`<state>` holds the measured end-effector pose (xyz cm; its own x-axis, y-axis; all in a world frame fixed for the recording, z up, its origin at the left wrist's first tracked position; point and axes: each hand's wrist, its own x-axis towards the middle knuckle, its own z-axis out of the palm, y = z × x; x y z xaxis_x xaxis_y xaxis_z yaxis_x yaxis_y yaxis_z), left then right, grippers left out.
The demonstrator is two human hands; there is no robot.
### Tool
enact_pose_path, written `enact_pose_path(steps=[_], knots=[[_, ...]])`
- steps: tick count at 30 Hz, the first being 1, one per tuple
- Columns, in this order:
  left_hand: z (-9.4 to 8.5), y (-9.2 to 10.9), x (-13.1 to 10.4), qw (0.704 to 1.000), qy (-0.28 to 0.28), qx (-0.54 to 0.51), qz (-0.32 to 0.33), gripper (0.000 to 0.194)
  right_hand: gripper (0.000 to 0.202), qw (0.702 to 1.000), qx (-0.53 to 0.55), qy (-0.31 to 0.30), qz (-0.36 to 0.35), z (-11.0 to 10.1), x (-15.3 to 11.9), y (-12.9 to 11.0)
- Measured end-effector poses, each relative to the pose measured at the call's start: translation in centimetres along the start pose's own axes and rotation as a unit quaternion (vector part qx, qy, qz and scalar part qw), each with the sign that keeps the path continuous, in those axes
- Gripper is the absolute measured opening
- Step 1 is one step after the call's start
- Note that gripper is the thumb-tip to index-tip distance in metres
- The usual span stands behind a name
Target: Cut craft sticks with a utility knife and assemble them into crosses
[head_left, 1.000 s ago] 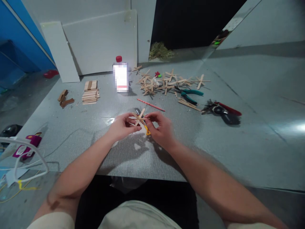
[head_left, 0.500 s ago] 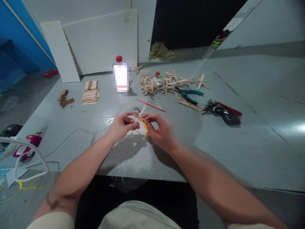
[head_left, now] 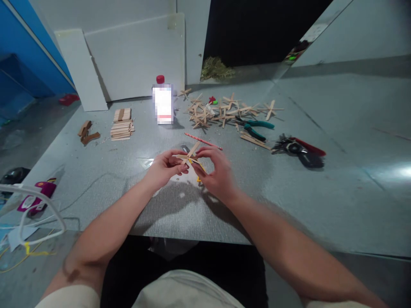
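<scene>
Between my hands is a small wooden stick star (head_left: 189, 157), made of thin flat sticks crossing one another. My left hand (head_left: 167, 166) pinches its left side between thumb and fingers. At the right side, my right hand (head_left: 216, 171) has its thumb and index finger spread around the stick ends, with a gap between them. Under the right fingers lies a yellow object (head_left: 199, 176), mostly covered. Just beyond the hands rests a red patterned pencil (head_left: 203, 140) on the grey table (head_left: 180, 218).
Several stick stars (head_left: 201, 115) lie behind the pencil, beside teal-handled pliers (head_left: 257, 127). Black and red tools (head_left: 298, 152) are on the right. Stick bundles (head_left: 122, 129), brown wooden pieces (head_left: 88, 133) and a red-capped bottle (head_left: 163, 102) stand or lie at the back left.
My right thumb and index finger have moved apart, showing more of the star's right side. The star has turned slightly. My left hand has hardly moved.
</scene>
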<state>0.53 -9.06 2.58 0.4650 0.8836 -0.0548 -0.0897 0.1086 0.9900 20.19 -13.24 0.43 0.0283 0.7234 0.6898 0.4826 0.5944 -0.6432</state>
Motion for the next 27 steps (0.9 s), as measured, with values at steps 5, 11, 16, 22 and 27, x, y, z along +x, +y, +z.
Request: enact_pose_path(steps=[5,11,16,22,27], knots=[[0.0,-0.04,0.01,1.0,-0.019,-0.019,-0.013,0.05,0.012,1.0,-0.007,-0.027,-0.004,0.24,-0.3,0.19],[0.23,0.01,-0.01,0.998,-0.033,-0.031,-0.035,0.046,0.008,0.999,-0.012,-0.033,-0.005,0.1,-0.44,-0.07],[0.21,-0.04,-0.08,0.998,-0.034,-0.031,-0.043,0.048,0.009,0.999,-0.002,-0.042,-0.007,0.06,-0.3,-0.02],[0.19,-0.21,-0.05,0.998,-0.041,-0.024,-0.034,0.047,0.01,1.0,0.006,-0.02,-0.017,0.09,-0.36,0.0],[0.11,-0.35,0.01,0.999,-0.041,-0.013,-0.027,0.048,0.012,0.999,0.006,-0.017,-0.026,-0.23,-0.41,-0.52]])
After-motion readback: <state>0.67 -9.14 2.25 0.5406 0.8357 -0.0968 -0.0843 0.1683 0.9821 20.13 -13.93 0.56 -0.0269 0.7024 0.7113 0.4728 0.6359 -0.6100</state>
